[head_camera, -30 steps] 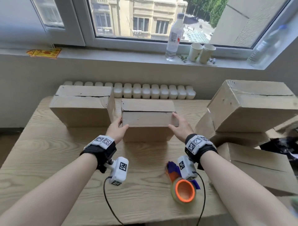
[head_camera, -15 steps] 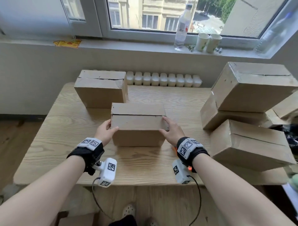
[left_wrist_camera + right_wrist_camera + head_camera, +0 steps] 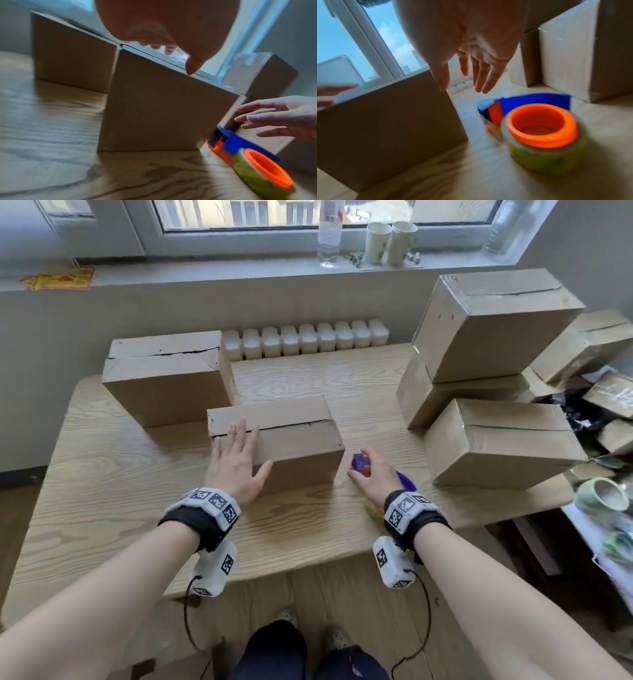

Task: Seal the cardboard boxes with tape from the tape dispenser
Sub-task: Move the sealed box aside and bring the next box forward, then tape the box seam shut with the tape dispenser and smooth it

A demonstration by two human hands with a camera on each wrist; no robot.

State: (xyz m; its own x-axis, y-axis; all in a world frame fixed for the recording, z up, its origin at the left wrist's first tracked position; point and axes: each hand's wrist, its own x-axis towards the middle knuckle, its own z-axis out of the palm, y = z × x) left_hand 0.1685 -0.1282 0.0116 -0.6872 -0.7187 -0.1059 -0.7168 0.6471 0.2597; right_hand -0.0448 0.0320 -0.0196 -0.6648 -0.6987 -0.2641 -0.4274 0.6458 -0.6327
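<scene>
From the head view, the left hand (image 3: 236, 463) lies flat, fingers straight, on the small brown cardboard box (image 3: 294, 436) mid-table (its top seam untaped). The left wrist view shows the blue-and-orange tape dispenser (image 3: 248, 152) just beside that box. In the right wrist view, the right hand (image 3: 471, 44) hovers over it, fingers spread, holding nothing.

A box (image 3: 274, 440) is set mid-surface (image 3: 102, 491). Behind it to the left a second box (image 3: 168, 381) is placed, the dispenser (image 3: 248, 159) just right of it, stacked boxes (image 3: 493, 392) farther right.
</scene>
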